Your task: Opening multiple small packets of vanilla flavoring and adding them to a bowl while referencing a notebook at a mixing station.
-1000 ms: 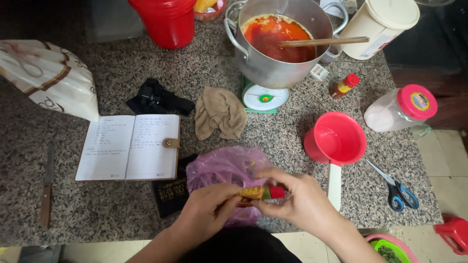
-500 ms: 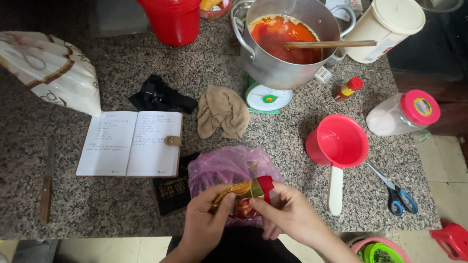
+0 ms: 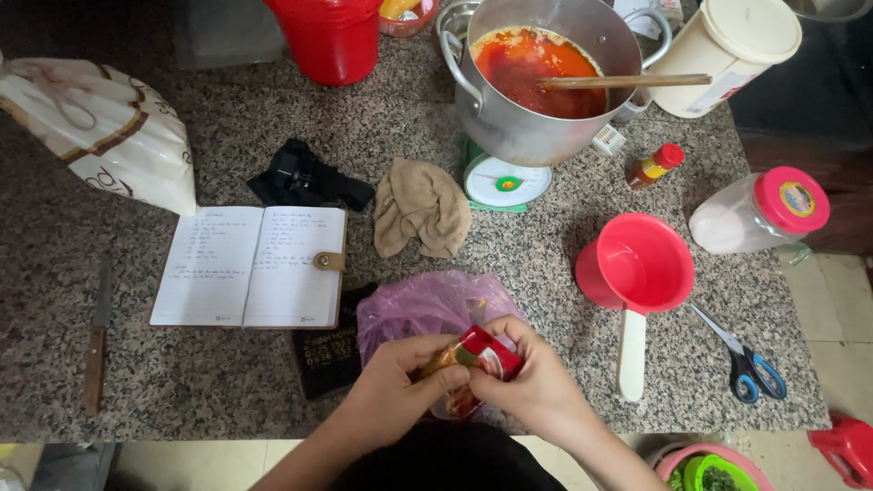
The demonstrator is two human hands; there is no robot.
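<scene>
Hands: both are pinched onto the small red-and-gold foil packet (image 3: 473,356), left hand (image 3: 396,386) on its gold end, right hand (image 3: 536,386) wrapped round the red end, fingers closed tight.
Packet spot: held just above the crumpled pink plastic bag (image 3: 427,305) at the near edge of the speckled granite counter (image 3: 182,382), well short of the pot.
Grip tip: I'd say pinch close to the seam with the thumbs nearly touching, so the foil tears clean instead of stretching.
Spill watch: probably smart to work over the bag, since whatever's inside could scatter; can't tell if it's powder or paste.
Nearby: open white notebook with a tan clasp (image 3: 250,265) sits to the left, close enough to catch crumbs, so angle the opening away from it.
Pot: big steel pot of red-orange sauce (image 3: 536,68) with a wooden stick (image 3: 623,81) across it sits on a small green-and-white kitchen scale (image 3: 505,182).
Right side: red plastic ladle cup with a white handle (image 3: 634,273) and blue-handled scissors (image 3: 741,350) lie within easy reach if the foil won't give.
</scene>
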